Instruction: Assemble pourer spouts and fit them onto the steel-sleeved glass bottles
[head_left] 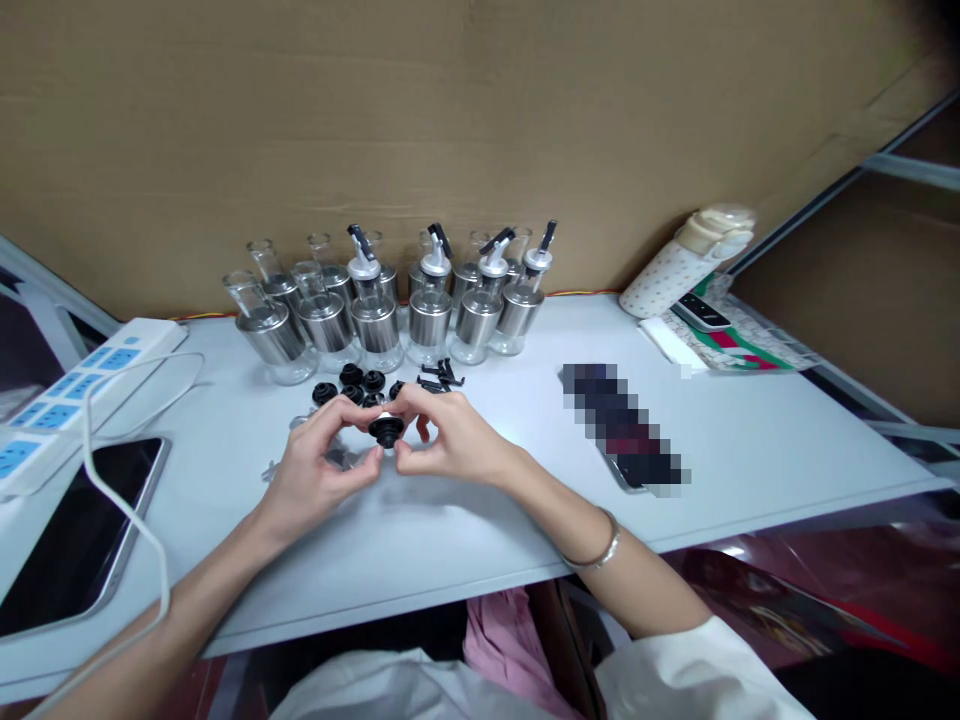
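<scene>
Between my left hand point(319, 465) and my right hand point(442, 435) is a black ribbed stopper point(387, 430), pinched by the fingers and thumbs of both. A bit of white shows at its top edge. Just beyond my fingers lie several more black stoppers point(351, 376) and a small pile of thin black levers point(444, 376). Clear or pale small parts point(341, 455) are partly hidden behind my left hand. Farther back stand rows of glass bottles point(322, 322) with steel sleeves; several in front carry silver pourer tops point(433, 262) with black levers.
On the left are a white power strip point(71, 395), a white cable point(139, 510) and a dark tablet point(82, 535). At right lie a phone point(626, 430), partly blurred out, and a leaning dotted flask point(679, 265). A cardboard wall point(465, 130) closes off the back.
</scene>
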